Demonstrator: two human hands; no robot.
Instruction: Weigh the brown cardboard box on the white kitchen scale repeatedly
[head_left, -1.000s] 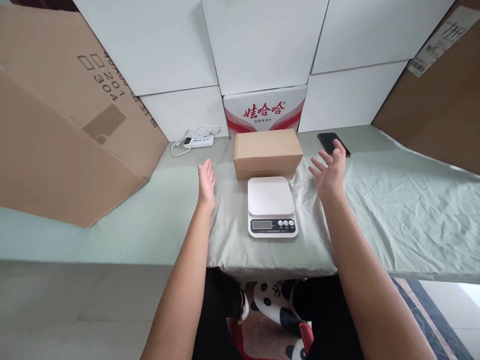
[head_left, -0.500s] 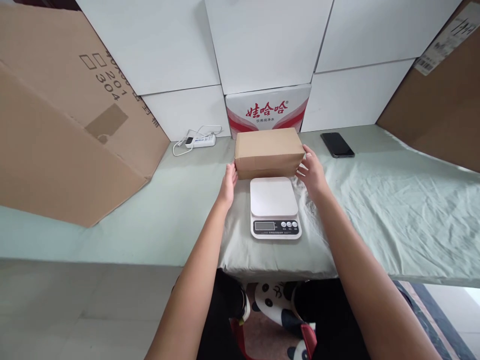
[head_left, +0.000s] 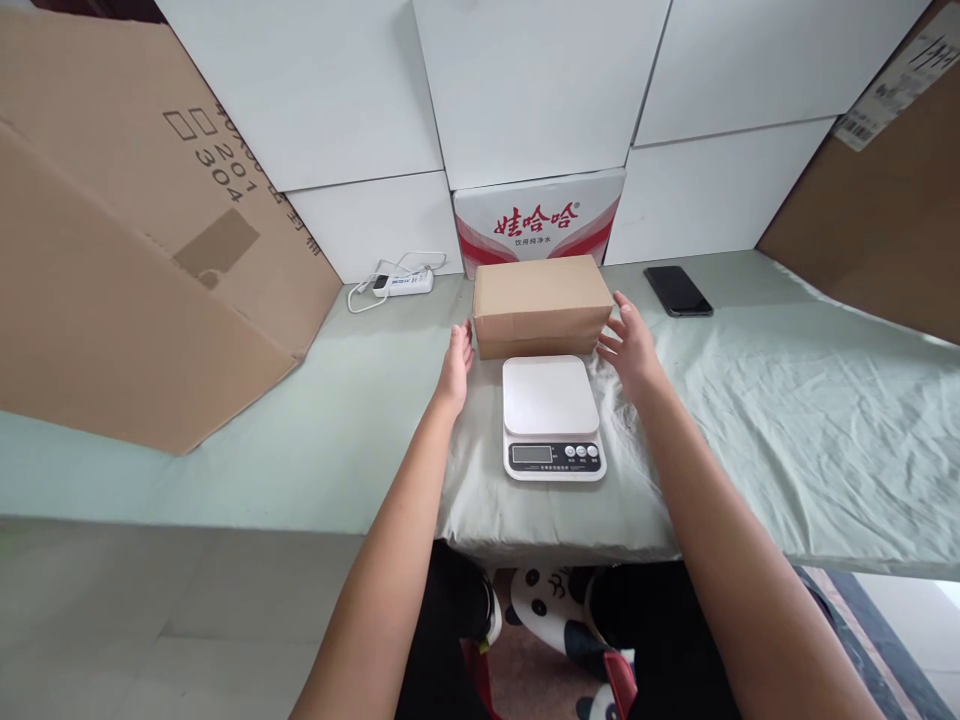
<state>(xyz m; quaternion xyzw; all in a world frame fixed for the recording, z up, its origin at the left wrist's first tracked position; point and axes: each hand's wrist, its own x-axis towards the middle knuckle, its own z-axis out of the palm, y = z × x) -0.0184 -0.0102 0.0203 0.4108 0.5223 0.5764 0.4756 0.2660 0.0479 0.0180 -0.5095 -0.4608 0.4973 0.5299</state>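
A small brown cardboard box (head_left: 541, 302) stands on the pale green cloth (head_left: 787, 400) just behind a white digital kitchen scale (head_left: 552, 415) whose platform is bare. My left hand (head_left: 457, 363) is open beside the box's left end, fingertips close to it. My right hand (head_left: 630, 343) is open beside the box's right end, fingers spread, a small gap between them and the box. Neither hand holds anything.
A black phone (head_left: 678, 290) lies at the back right. A white power strip (head_left: 403, 282) with its cable lies at the back left. A red-and-white printed carton (head_left: 537, 222) stands behind the box. Large cardboard sheets lean at left (head_left: 127, 250) and right (head_left: 877, 210). White boxes form the back wall.
Both hands came in from wide apart to the box's two ends. Since half a second ago they have eased slightly off the box, the right fingers spreading.
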